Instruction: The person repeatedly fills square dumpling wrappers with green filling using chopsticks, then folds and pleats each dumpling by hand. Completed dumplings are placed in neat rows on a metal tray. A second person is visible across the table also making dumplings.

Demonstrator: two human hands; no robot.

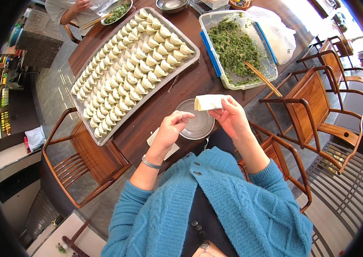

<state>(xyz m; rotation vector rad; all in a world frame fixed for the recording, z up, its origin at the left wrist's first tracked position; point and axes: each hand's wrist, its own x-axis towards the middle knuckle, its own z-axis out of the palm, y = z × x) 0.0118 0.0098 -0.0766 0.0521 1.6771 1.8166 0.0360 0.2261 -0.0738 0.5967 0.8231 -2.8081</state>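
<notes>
A folded dumpling wrapper (207,103), pale and rolled over into a flat tube, is pinched by the thumb and fingers of my right hand (232,117). It hovers over the far rim of a round metal bowl (197,127) at the table's near edge. My left hand (171,128) is over the bowl's left side, index finger stretched toward the wrapper and the other fingers curled. I see nothing held in it. Flat wrappers (171,151) lie on the table, partly hidden beneath my left wrist.
Rows of folded dumplings fill a large tray (197,53) to the left. Right of it, a clear plastic container (266,78) holds chopped green filling (232,48) and wooden chopsticks (263,78). Behind stands a white plastic bag (281,38). Across the table, a person (72,13) sits near a plate of greens (118,13). Wooden chairs (310,99) surround the table.
</notes>
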